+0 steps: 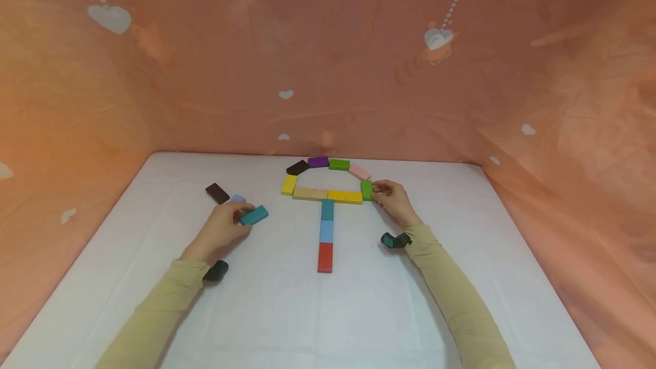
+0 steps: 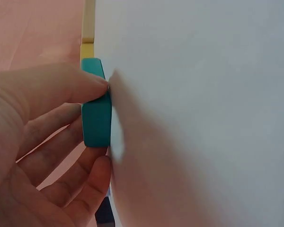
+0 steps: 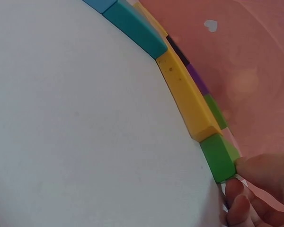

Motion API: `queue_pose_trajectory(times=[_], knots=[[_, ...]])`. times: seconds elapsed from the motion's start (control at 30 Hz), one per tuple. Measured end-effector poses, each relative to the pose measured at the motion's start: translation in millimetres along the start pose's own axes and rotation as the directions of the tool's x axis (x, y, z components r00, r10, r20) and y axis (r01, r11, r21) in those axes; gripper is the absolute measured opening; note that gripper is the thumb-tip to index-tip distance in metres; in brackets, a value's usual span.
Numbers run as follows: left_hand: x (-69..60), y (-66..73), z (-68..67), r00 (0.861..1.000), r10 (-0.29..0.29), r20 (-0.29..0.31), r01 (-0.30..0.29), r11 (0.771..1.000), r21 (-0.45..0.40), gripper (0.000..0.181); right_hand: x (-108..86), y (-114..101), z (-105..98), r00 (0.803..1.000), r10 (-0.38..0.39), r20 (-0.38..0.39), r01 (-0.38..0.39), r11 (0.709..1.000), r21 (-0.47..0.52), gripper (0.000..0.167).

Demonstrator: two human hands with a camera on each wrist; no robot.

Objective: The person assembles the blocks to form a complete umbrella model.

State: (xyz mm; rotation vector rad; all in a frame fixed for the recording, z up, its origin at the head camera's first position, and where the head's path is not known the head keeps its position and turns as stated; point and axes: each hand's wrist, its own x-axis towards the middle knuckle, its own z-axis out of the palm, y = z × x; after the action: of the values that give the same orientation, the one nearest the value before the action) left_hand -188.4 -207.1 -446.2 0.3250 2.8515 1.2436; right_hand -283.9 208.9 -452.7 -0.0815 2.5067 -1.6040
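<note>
My left hand (image 1: 221,228) pinches a teal block (image 1: 254,215) between thumb and fingers, left of the block figure; the left wrist view shows the thumb across this teal block (image 2: 97,120). At the figure's right end, my right hand (image 1: 393,201) holds a green block (image 1: 366,190) that stands against the long yellow block (image 1: 345,197). In the right wrist view, thumb and fingertips lie at the near end of this green block (image 3: 218,158). A pink block (image 1: 360,172), second green block (image 1: 339,164), purple block (image 1: 318,162), dark brown block (image 1: 297,168) and short yellow block (image 1: 289,184) form an arch.
A tan block (image 1: 310,193) continues the arch's base. Below it run another teal block (image 1: 327,209), a light blue block (image 1: 326,231) and a red block (image 1: 325,258). Beside my left hand lie a loose brown block (image 1: 217,193) and a partly hidden lavender block (image 1: 237,198).
</note>
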Motion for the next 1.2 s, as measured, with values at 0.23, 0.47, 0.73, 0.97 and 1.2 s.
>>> queue_pose_trajectory(times=[0.23,0.47,0.73,0.97,1.2], knots=[[-4.4,4.9,7.0,1.0,0.026,-0.001,-0.026,0.999,0.044,0.041,0.1,0.5,1.3,1.0,0.016,-0.002,-0.016,1.0,0.01,0.035],[-11.3,14.8,12.3,0.997,0.047,0.066,-0.044,0.998,-0.042,0.041,0.8,1.2,1.5,1.0,0.005,-0.003,-0.005,1.0,0.01,0.035],[-24.3,35.9,20.6,0.986,0.041,0.162,-0.008,0.98,-0.197,0.04,0.4,-0.2,-0.1,1.0,0.01,0.0,-0.01,1.0,0.019,0.035],[-31.5,51.8,31.1,0.954,0.134,0.268,-0.084,0.978,-0.192,0.039,1.4,0.6,0.0,0.999,0.04,0.006,-0.04,0.999,0.022,0.035],[-39.9,65.0,43.2,0.902,0.175,0.395,-0.078,0.965,-0.249,0.035,-1.3,-1.3,-0.2,0.999,0.035,0.008,-0.035,0.999,0.012,0.036]])
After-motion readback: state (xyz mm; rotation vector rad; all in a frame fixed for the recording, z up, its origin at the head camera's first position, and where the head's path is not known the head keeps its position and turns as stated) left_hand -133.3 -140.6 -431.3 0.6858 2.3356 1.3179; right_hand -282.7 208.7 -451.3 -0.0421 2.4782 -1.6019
